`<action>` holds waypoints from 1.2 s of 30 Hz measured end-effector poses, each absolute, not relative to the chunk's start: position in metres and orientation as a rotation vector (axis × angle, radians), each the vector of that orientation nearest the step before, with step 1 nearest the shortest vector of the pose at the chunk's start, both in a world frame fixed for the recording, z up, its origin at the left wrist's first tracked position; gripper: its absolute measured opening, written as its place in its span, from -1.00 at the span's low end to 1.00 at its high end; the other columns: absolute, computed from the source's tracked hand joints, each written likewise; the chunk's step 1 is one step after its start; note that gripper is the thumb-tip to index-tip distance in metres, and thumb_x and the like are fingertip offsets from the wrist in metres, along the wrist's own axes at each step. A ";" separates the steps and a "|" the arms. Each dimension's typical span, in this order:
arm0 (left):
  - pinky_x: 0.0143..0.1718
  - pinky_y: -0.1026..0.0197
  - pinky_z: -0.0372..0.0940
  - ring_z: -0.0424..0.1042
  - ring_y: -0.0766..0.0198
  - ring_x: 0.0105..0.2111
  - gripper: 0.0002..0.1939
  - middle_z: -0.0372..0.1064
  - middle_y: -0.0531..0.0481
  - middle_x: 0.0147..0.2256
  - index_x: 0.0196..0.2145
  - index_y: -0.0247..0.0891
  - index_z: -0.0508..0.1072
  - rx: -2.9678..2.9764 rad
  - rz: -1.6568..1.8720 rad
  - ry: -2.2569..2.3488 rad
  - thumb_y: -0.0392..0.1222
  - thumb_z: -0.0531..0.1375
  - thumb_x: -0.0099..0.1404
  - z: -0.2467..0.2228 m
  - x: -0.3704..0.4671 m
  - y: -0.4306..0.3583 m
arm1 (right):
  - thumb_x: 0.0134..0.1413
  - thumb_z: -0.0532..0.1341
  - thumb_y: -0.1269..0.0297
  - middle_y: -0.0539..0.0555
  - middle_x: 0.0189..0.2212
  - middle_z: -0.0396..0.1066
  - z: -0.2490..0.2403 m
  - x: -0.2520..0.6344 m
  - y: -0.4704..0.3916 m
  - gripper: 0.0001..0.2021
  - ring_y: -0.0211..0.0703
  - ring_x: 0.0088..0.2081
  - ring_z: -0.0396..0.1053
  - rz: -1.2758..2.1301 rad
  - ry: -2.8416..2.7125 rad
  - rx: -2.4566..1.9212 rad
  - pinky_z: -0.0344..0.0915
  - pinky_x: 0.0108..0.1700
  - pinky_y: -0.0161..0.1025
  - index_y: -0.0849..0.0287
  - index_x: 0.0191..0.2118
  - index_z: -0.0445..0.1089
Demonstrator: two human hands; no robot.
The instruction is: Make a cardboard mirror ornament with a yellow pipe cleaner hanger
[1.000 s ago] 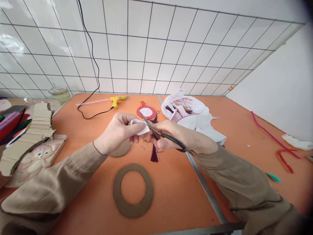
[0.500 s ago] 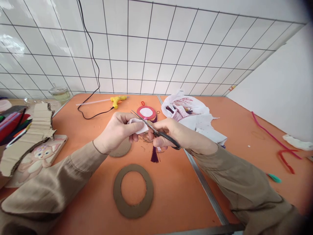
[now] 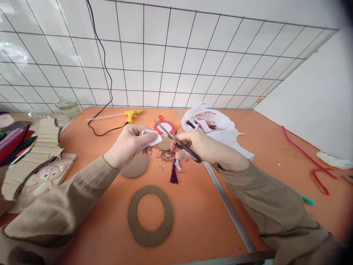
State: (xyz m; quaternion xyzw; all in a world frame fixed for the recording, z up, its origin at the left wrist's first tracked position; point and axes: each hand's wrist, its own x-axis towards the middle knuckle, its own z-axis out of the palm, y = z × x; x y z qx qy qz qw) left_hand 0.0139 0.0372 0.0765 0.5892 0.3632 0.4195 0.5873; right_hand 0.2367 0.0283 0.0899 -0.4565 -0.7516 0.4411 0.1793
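Between the thumb and fingers of my left hand (image 3: 129, 143) is a folded piece of white cloth (image 3: 154, 137). My right hand (image 3: 194, 145) holds scissors with black handles (image 3: 190, 150), their blades pointing up and left, apart from the cloth. Beyond the blades lies a red ring-shaped piece with a white centre (image 3: 164, 127). Below the hands are a dark purple tassel (image 3: 174, 175) and thin scraps. A cardboard disc (image 3: 135, 167) lies partly under my left hand, and a cardboard ring (image 3: 133, 215) is nearer to me.
A yellow glue gun (image 3: 131, 116) with a black cord lies at the back. White bag and cloth (image 3: 220, 129) sit behind my right hand. Torn cardboard (image 3: 41, 147) is at the left; pipe cleaners (image 3: 306, 158) are at the right.
The scissors have come away from the white cloth, and their blades are closer together. My left hand has moved slightly left with the cloth.
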 end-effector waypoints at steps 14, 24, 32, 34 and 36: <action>-0.66 0.33 0.16 0.32 0.39 -0.65 -0.72 0.48 -0.02 -0.55 -0.63 -0.28 0.47 1.398 1.104 0.911 -0.12 0.31 0.15 0.091 0.007 0.035 | -0.13 0.44 0.01 -0.06 -0.59 0.33 0.086 0.261 0.033 -0.57 -0.18 -0.52 0.27 0.931 -2.063 -1.643 0.10 -0.48 -0.23 0.07 -0.36 0.19; -0.57 0.36 0.28 0.42 0.33 -0.46 -0.75 0.53 -0.07 -0.42 -0.44 -0.29 0.62 1.399 0.656 0.696 -0.01 0.38 0.12 0.053 0.038 0.017 | 0.07 0.19 0.37 0.04 -0.48 0.42 0.055 0.237 -0.018 -0.82 -0.16 -0.49 0.30 0.162 -2.418 -1.738 -0.11 -0.45 -0.23 0.19 -0.16 0.29; -0.38 0.30 0.40 0.51 0.30 -0.44 -0.73 0.55 -0.08 -0.48 -0.47 -0.35 0.59 1.182 0.874 0.923 -0.06 0.43 0.02 0.035 0.045 0.018 | 0.03 0.12 0.45 0.03 -0.49 0.38 0.049 0.229 -0.014 -0.89 -0.20 -0.50 0.24 0.104 -2.558 -1.652 -0.16 -0.45 -0.21 0.16 -0.28 0.22; -0.37 0.30 0.41 0.52 0.29 -0.43 -0.72 0.56 -0.08 -0.48 -0.45 -0.36 0.60 1.160 0.903 0.922 -0.06 0.43 0.01 0.034 0.047 0.018 | 0.04 0.16 0.39 -0.01 -0.50 0.33 0.051 0.234 -0.009 -0.89 -0.24 -0.50 0.18 0.240 -2.528 -1.614 -0.11 -0.46 -0.24 0.13 -0.33 0.17; -0.38 0.31 0.41 0.53 0.30 -0.45 -0.72 0.56 -0.08 -0.49 -0.45 -0.37 0.60 1.157 0.926 0.920 -0.06 0.43 0.01 0.033 0.048 0.017 | 0.05 0.17 0.37 -0.03 -0.49 0.30 0.052 0.239 -0.004 -0.87 -0.26 -0.48 0.16 0.340 -2.530 -1.545 -0.05 -0.45 -0.27 0.13 -0.36 0.14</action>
